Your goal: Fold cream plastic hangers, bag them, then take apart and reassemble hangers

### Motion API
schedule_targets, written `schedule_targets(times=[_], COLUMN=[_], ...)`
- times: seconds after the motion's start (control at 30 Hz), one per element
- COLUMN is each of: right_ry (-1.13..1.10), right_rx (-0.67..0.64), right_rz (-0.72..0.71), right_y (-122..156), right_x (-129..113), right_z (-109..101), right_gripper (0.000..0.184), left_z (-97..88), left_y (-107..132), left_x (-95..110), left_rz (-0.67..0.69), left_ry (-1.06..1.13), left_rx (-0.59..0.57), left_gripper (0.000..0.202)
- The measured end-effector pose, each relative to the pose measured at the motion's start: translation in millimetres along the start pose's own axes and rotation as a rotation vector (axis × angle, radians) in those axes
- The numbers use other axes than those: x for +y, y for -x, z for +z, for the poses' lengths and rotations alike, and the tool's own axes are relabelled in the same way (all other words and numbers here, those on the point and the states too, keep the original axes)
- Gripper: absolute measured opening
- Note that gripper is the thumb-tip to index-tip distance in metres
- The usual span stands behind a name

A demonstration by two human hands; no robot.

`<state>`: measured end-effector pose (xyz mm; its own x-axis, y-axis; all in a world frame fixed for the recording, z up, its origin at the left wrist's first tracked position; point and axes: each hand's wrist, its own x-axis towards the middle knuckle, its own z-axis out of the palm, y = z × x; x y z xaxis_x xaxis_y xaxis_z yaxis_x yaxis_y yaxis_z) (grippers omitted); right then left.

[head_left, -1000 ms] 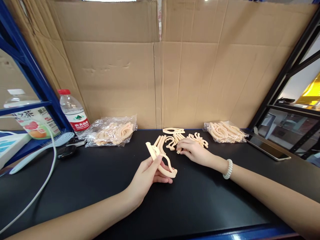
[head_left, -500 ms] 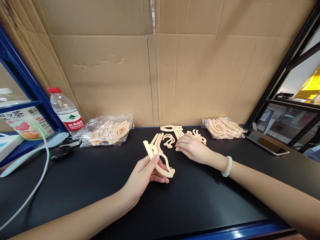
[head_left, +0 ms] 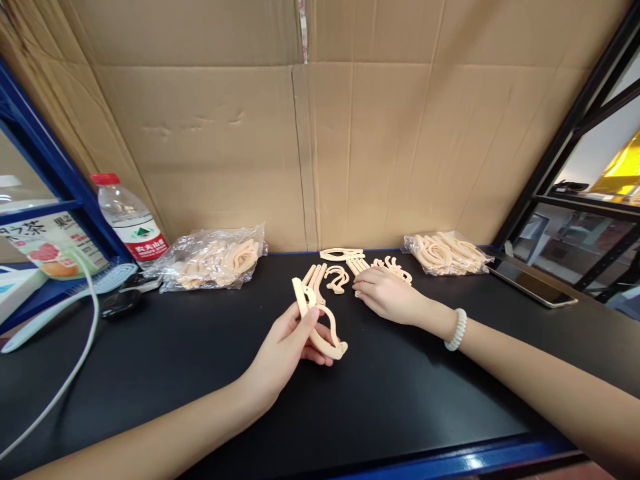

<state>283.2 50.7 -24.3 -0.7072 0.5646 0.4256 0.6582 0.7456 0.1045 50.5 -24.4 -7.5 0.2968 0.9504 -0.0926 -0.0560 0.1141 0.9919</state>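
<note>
My left hand (head_left: 287, 350) is closed around a peach plastic hanger-shaped part (head_left: 319, 325), holding it just above the black table top (head_left: 200, 360). My right hand (head_left: 387, 299), with a white bead bracelet on the wrist, lies palm down on a loose pile of the same peach parts (head_left: 345, 270) near the back of the table. Its fingers are curled over the straight pieces in the pile; whether they grip one is hidden.
Two clear plastic bags of peach parts lie at the back: one bag at the left (head_left: 215, 263), the other bag at the right (head_left: 447, 253). A water bottle (head_left: 131, 223), white cable (head_left: 75, 340), blue shelf frame (head_left: 45, 153) stand left. A tablet (head_left: 533, 283) lies right. Cardboard (head_left: 320, 133) walls the back.
My left hand has tilted the held part slightly and shifted it a little. My right hand has barely moved on the pile. The view has tipped slightly.
</note>
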Motion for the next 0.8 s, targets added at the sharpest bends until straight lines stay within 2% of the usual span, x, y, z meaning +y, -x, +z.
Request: schedule_targets(times=[0.17, 0.37, 0.43, 0.5, 0.63, 0.7, 0.8], right_ry=[-0.012, -0.215, -0.394, -0.674, -1.271, -1.423, -1.508], right_rx=[0.045, 0.218, 0.228, 0.190, 0.098, 0.085, 0.089], right_rz=[0.084, 0.273, 0.380, 0.465, 0.497, 0.519, 0.612], right_y=[5.0, 14.6, 13.9, 10.6, 1.4, -1.4, -2.4], right_x=[4.7, 9.9, -1.7, -20.5, -60.0, -71.2, -76.0], right_z=[-17.7, -41.1, -41.7, -38.0, -26.3, -23.2, -24.2], right_gripper=[0.024, 0.022, 0.020, 0.022, 0.039, 0.043, 0.048], left_z=[-0.6, -2.5, -2.5, -2.6, -3.5, -4.4, -5.5], left_y=[2.4, 2.8, 2.3, 1.4, -0.9, -2.0, -3.4], left_x=[0.5, 3.6, 4.8, 5.5, 4.0, 2.4, 1.0], left_rz=[0.051, 0.073, 0.079, 0.081, 0.089, 0.091, 0.107], left_ry=[-0.066, -0.119, -0.120, -0.124, -0.133, -0.151, -0.205], left_rx=[0.010, -0.015, -0.027, -0.035, -0.078, -0.103, -0.088], left_gripper=[0.034, 0.037, 0.038, 0.042, 0.053, 0.056, 0.056])
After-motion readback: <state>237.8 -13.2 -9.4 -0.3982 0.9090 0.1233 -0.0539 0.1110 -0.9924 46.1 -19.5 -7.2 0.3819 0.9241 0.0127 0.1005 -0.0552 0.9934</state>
